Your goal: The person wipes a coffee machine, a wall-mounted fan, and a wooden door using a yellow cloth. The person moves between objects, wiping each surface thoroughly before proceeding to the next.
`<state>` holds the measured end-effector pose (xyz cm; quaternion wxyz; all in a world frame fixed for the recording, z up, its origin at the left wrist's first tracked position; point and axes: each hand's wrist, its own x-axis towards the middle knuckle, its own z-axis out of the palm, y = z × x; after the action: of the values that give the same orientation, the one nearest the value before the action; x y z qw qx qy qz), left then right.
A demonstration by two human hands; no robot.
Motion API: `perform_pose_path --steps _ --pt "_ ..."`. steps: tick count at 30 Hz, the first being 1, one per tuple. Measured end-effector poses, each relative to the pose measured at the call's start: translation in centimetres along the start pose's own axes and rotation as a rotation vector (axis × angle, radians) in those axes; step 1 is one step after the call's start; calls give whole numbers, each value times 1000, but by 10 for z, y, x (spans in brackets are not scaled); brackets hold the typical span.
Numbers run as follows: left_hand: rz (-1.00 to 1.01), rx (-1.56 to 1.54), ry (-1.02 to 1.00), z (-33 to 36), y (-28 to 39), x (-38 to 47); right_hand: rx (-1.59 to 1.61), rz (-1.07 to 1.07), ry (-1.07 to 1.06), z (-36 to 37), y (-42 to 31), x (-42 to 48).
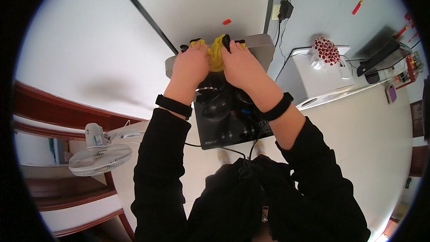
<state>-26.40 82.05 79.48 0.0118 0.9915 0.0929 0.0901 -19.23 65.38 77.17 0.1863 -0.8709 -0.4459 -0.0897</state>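
Note:
My left hand [190, 64] and my right hand [242, 64] both grip a bunched yellow cloth item [216, 55] with black parts at its edges. The cloth hangs between my hands. Beneath them is a black glossy induction cooktop [231, 134], with several small control marks along the edge nearest me. Dark round shapes lie under my wrists on the cooktop side; whether they are cookware or reflections, I cannot tell. Behind the cloth runs a grey-brown padded or moulded surface [265, 45]. My fingertips are partly hidden behind the cloth. A black band circles each wrist.
On the left a white fan [100, 159] stands by red-brown wooden furniture [60, 107]. A white cabinet [322, 77] at the right carries a red-and-white beaded ornament [326, 51]. A black power adapter [285, 9] is plugged in at the wall. Black cables [231, 149] hang before me.

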Motion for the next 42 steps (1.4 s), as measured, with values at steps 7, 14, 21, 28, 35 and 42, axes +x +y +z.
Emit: perform_pose_path --steps 7,14,21,28,35,42 --pt "45 -150 106 4 -55 -23 -103 -31 -18 18 -45 24" --pt "96 -360 289 24 -82 -36 20 -3 123 27 -74 24" --pt "120 -468 485 43 -86 -54 39 -55 273 41 -81 23" --pt "6 -580 575 30 -83 -77 244 16 212 30 -89 4" --pt "-308 -693 589 54 -91 -80 217 31 405 45 -112 23" --pt "-511 -773 441 126 -106 -82 41 -95 364 71 -119 25"
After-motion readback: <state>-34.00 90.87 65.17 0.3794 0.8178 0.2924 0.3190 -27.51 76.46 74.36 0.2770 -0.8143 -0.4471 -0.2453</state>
